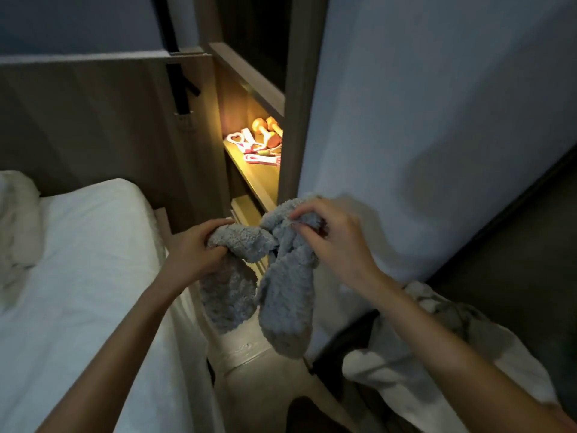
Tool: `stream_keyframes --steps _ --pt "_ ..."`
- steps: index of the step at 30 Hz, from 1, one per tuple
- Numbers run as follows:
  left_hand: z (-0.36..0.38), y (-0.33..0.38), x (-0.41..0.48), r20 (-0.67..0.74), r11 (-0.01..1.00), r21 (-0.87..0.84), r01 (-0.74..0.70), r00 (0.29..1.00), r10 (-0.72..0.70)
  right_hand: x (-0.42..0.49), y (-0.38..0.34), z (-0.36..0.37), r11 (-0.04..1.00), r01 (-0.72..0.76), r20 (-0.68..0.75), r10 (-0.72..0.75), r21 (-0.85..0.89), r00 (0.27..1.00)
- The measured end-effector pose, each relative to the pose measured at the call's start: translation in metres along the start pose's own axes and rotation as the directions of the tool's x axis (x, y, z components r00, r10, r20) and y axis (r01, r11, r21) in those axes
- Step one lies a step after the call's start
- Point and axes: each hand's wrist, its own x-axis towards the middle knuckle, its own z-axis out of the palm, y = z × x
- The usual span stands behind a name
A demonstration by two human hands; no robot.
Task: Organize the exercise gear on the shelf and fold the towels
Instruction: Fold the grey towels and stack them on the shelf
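Left hand (199,245) grips bunched end of grey towel (281,282), fingers curled round it. Right hand (327,232) pinches towel's other end, thumb and fingers closed on fabric. Towel held in air between hands, two folds hanging below them. Beyond hands, lit shelf (259,179) carries orange dumbbells (268,129) and pink-white grips (246,142). White bed (78,260) left of left hand.

"Where is the camera?"

"On the person's head, just the one. It looks forward and down over both arms."

"What is closest?"

"The left hand (193,248) and right hand (334,235), holding a gray towel (287,301), close below it. The lit shelf (259,179) sits farther ahead; the bed (78,260) edges in on the left."
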Motion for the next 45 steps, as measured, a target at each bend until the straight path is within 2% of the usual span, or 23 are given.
stream_keyframes --steps 6,12,15,22,27,33,38,41,45 --pt "-0.035 -0.039 0.05 -0.055 0.994 -0.086 0.063 0.996 -0.068 0.076 0.015 0.07 0.998 -0.035 0.007 0.034 0.056 0.999" --pt "-0.056 -0.08 0.134 -0.052 0.987 -0.108 0.116 0.991 -0.122 0.161 0.058 0.123 0.999 -0.001 -0.01 0.001 0.037 1.0" --pt "-0.063 -0.096 0.191 -0.059 0.986 -0.106 0.128 0.989 -0.135 0.207 0.088 0.145 1.0 -0.007 0.025 0.007 -0.001 1.0" --pt "-0.078 -0.12 0.326 -0.061 0.993 -0.059 0.102 0.993 -0.106 0.31 0.147 0.177 0.989 -0.15 -0.017 0.15 -0.014 0.989" --pt "-0.079 -0.136 0.407 0.062 0.991 -0.062 0.116 0.992 -0.113 0.353 0.176 0.201 0.97 -0.23 -0.044 0.227 -0.078 0.973" --pt "-0.067 -0.153 0.514 0.242 1.0 -0.004 0.008 0.97 -0.007 0.395 0.212 0.222 0.937 -0.304 -0.123 0.286 -0.173 0.95" --pt "-0.056 -0.163 0.595 0.459 0.99 0.038 -0.138 0.882 0.106 0.42 0.23 0.252 0.887 -0.395 -0.149 0.368 -0.238 0.918" --pt "-0.049 -0.167 0.626 0.574 0.971 0.044 -0.234 0.802 0.168 0.433 0.228 0.264 0.848 -0.472 -0.248 0.416 -0.241 0.875" --pt "-0.037 -0.163 0.651 0.656 0.953 0.039 -0.3 0.727 0.202 0.435 0.231 0.271 0.794 -0.57 -0.389 0.466 -0.212 0.794"
